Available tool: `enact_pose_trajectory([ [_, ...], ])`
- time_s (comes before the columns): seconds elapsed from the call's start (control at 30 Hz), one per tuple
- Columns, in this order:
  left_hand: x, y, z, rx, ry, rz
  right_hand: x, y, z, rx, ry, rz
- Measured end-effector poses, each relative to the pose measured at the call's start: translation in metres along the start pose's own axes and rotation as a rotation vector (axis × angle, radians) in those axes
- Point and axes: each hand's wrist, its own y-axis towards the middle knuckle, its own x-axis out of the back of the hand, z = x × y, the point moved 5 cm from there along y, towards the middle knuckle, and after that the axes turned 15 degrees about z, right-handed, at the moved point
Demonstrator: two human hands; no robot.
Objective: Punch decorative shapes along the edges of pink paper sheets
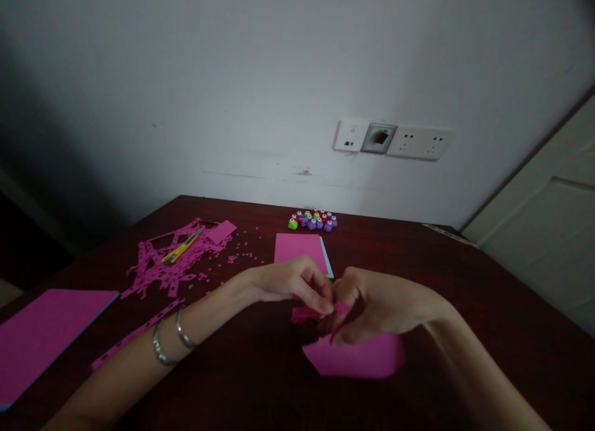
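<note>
My left hand [302, 285] is closed in a pinch on a pink paper strip [303, 315], its edge ragged or cut. Close against it, my right hand [379, 304] is bent at the wrist, thumb and fingers closed on a larger piece of pink paper [360, 359] that hangs below and is slightly blurred. Whether strip and larger piece are joined is hidden by the fingers. Just beyond my left hand lies a square pink sheet [297, 248] with a light blue sheet [326, 257] showing under its right edge.
Pink paper scraps [160, 263] and tiny punched bits are heaped at left, a yellow-handled cutting tool [182, 246] on top. A punched strip [137, 335] and larger pink sheets [51, 332] lie nearer. Several small coloured pieces with eye-like tops [316, 221] stand near the wall sockets [418, 142].
</note>
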Motion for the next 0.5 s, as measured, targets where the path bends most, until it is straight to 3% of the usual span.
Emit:
enact_pose_trajectory([
  [0.17,0.007,-0.007,-0.011,-0.016,0.012,-0.08,0.002,0.002,-0.007,-0.022,-0.003,0.001],
  [0.3,0.02,-0.023,-0.03,-0.023,0.219,-0.209,0.012,-0.005,-0.008,-0.02,-0.022,-0.059],
  [0.4,0.042,-0.049,-0.046,0.039,0.511,-0.399,0.019,-0.012,-0.004,-0.01,-0.087,-0.132],
  [0.5,0.077,-0.092,-0.06,0.226,0.859,-0.737,0.023,-0.016,0.0,-0.024,-0.136,-0.199],
])
